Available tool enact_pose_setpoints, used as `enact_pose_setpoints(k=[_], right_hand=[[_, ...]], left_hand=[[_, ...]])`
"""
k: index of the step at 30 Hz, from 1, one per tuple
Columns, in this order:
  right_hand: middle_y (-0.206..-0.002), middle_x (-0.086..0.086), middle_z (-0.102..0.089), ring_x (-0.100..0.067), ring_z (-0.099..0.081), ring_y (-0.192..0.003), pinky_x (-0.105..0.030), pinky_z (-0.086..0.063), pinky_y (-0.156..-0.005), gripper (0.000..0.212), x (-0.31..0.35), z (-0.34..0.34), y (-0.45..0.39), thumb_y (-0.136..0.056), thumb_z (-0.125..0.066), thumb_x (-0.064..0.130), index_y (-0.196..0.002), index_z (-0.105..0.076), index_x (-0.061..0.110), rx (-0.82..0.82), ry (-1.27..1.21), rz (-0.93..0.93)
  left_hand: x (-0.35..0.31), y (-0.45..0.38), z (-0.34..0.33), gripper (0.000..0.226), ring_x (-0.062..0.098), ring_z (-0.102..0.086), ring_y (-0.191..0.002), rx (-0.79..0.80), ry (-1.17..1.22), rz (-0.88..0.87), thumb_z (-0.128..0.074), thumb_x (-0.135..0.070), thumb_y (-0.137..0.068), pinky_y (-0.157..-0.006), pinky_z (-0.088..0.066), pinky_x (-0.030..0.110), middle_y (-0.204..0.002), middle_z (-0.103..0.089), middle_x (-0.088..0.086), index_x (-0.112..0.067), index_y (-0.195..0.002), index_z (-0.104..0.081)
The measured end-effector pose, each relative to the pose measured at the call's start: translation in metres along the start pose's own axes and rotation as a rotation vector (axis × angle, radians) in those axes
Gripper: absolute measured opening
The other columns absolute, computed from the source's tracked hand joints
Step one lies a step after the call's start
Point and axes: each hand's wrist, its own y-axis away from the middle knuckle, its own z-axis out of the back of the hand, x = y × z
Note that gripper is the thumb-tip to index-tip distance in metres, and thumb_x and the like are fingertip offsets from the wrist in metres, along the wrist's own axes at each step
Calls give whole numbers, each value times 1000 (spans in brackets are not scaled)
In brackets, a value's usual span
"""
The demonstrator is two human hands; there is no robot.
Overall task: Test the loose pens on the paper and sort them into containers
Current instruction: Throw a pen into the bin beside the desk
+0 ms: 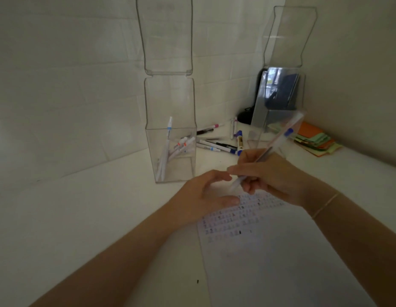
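My right hand (pixel 270 176) grips a clear pen (pixel 279 140) in a writing hold, its tip just above the top edge of the white paper (pixel 281 251). The paper carries rows of small test marks. My left hand (pixel 203 196) rests at the paper's top left corner, fingers loosely curved, index fingertip near the pen tip, holding nothing. A clear container (pixel 170 129) with its lid flipped up stands behind, holding several white pens. Loose pens (pixel 217 146) lie on the table between the two containers.
A second clear container (pixel 279 100) with raised lid stands at the back right, dark inside. A stack of orange and green sticky notes (pixel 314 140) lies beside it. White tiled wall behind and to the right; white table (pixel 93 218) all around.
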Motion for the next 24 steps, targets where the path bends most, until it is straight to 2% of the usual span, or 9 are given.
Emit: enact_pose_setpoints(k=[2,4,8,13,15,17,19,21,24], right_hand=[[-56,-11,-60,-17,-52,-44,-21,-43,-42,18,-7,-9,-2,-78,-71,9,-70,-58,0,-33,74,69],[-55,-12,-59,-17,-49,-44,-22,-40,-42,23,-12,-16,-4,-77,-74,14,-68,-58,0,-103,149,137],[-52,-12,-58,-20,-50,-46,-20,-43,-45,27,-5,-10,0,-78,-71,9,-61,-53,-2,-106,86,167],[-54,-9,-55,-14,-49,-43,-18,-44,-42,22,10,-3,9,-85,-61,3,-65,-53,-1,56,-63,152],[-47,-1,-52,-7,-44,-36,-13,-37,-35,30,18,12,8,-87,-55,0,-58,-54,3,-73,-265,167],[-43,4,-49,-3,-40,-33,-11,-32,-32,38,28,41,10,-88,-54,1,-51,-53,11,-290,-436,195],[-46,3,-55,-4,-46,-35,-14,-38,-35,29,31,62,13,-88,-59,8,-59,-56,11,-446,-293,217],[-56,0,-64,-8,-59,-44,-18,-49,-45,15,26,60,17,-87,-62,16,-75,-62,8,-425,-127,169],[-73,-9,-68,-17,-67,-62,-27,-58,-60,17,6,31,21,-83,-66,14,-89,-64,-1,-300,-7,43]], left_hand=[[-2,2,-3,37,8,-57,-109,-45,-99,-145,-63,-49,-82,-95,-45,37,-114,-62,-11,-29,-114,-59],[-10,6,-5,19,9,-61,-96,-77,-147,-266,-53,-42,-91,-85,-48,29,-100,-66,-12,-30,-104,-61],[-29,11,-9,26,-6,-52,-55,-18,-123,-216,-37,-35,-100,-59,-36,8,-57,-56,-24,-35,-85,-58],[-48,8,0,50,1,-26,-42,214,441,-12,-38,-34,-96,-47,-26,12,-44,-33,-14,-30,-48,-53],[-44,4,11,50,4,-23,-41,346,742,76,-41,-38,-94,-44,-21,16,-45,-28,-13,-27,-46,-41],[-38,1,22,44,5,-23,-42,328,886,94,-39,-37,-92,-45,-19,18,-47,-27,-11,-22,-50,-37],[-27,-3,22,45,6,-28,-43,140,623,85,-41,-37,-95,-46,-23,17,-48,-33,-9,-21,-53,-43],[-17,-5,13,40,3,-41,-50,-21,163,52,-38,-35,-99,-55,-33,16,-56,-46,-11,-19,-67,-55],[-4,1,0,28,-4,-49,-68,21,-314,-34,-32,-31,-101,-68,-37,14,-77,-51,-18,-22,-101,-58]])
